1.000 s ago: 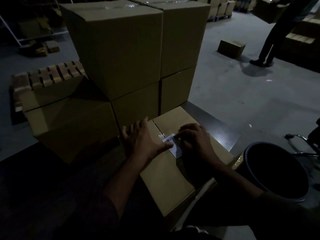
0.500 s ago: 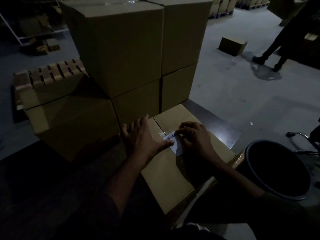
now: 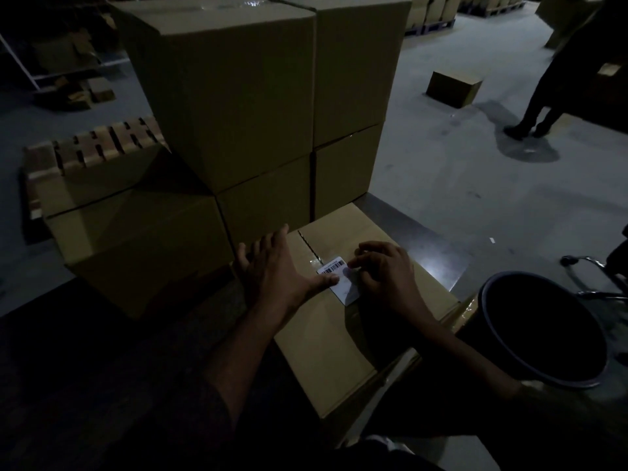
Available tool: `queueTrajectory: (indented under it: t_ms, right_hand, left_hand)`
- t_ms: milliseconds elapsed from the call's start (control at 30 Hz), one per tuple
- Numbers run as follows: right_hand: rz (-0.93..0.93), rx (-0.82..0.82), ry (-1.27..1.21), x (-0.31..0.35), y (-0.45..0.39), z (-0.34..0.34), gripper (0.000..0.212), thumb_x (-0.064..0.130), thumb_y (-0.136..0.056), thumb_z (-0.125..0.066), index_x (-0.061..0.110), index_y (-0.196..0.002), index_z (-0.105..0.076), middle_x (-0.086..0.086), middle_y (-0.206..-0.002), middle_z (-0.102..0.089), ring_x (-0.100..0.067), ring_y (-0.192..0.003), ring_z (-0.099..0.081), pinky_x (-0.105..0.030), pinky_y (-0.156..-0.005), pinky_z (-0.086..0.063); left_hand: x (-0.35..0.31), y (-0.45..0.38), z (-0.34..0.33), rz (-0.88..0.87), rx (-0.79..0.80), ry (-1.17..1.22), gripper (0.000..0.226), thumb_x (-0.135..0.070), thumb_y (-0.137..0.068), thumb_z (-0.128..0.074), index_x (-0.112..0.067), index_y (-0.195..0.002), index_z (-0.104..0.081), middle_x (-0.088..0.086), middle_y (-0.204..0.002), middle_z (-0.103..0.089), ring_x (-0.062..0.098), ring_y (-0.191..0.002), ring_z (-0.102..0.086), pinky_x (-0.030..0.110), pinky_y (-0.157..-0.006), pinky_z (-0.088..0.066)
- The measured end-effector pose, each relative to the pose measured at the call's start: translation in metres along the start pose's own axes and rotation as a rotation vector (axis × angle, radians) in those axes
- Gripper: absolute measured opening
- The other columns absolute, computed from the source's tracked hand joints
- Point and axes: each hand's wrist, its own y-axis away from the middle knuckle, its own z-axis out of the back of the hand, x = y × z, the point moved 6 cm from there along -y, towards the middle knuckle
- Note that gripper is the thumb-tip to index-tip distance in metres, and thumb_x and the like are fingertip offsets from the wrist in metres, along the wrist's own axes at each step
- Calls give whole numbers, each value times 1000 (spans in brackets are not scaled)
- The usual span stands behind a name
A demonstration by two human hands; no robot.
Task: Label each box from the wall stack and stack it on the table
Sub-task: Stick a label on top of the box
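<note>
Stack of cardboard boxes point(image 3: 231, 107) — the largest item, two tiers high and at least two wide, standing on the dark table point(image 3: 418, 232) and filling the far centre of the view; it walls off everything behind the working box, and a further large carton point(image 3: 136, 243) sits at its lower left. Wooden pallet point(image 3: 85, 147) lies on the floor behind that, partly hidden by the cartons. Concrete floor point(image 3: 475, 185) opens to the right, with a single small box point(image 3: 453, 88) standing alone on it and a person point(image 3: 560, 86) in dark clothes on foot near the upper right edge. Dark round bin point(image 3: 540, 329), mouth up, stands just beside the table's right corner; a metal chair base point(image 3: 591, 277) shows behind it. Working box point(image 3: 333, 338) lies flat on the table directly before the stack, its far edge touching or nearly touching the lower tier; its long axis and taped centre seam run from near-right to far-left, angled to the table edge. White barcode label point(image 3: 339, 280) lies on the seam near the box's middle, barcode end toward the stack, long axis roughly along the seam. Left hand point(image 3: 278, 270) lies flat with fingers spread on the box top, thumb pressing the label's left edge. Right hand point(image 3: 387, 273) has curled fingers — their tips press the label's right side.
</note>
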Motion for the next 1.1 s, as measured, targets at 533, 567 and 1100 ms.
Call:
queueTrajectory:
  t_ms: [533, 567, 1100]
  right_hand:
    - [-27, 22, 6, -1, 6, 3, 11, 31, -85, -71, 31, -94, -77, 3, -130, -64, -22, -124, -54, -46, -108, -38]
    - [-30, 14, 3, 0, 8, 4, 13, 33, -85, -69, 30, -95, -77, 2, -130, -64, -22, -124, -54, -44, -108, -38]
    - [-217, -307, 43, 19, 89, 30, 25, 35, -90, -59, 28, -111, -72, 6, -125, -61, -20, -122, -47, -48, -103, -35]
  left_hand:
    - [-1, 1, 1, -1, -5, 6, 142, -106, -46, -53, -28, -161, -25, 4, -164, -40, 26, -154, -28, 55, -128, -5]
    - [-1, 2, 2, -1, -8, 4, 143, -107, -45, -51, -28, -161, -25, 4, -163, -40, 26, -154, -30, 55, -128, -6]
    - [3, 7, 7, 89, -12, 131, 123, -95, -61, -63, -32, -161, -28, 3, -166, -37, 29, -159, -13, 54, -128, -2]
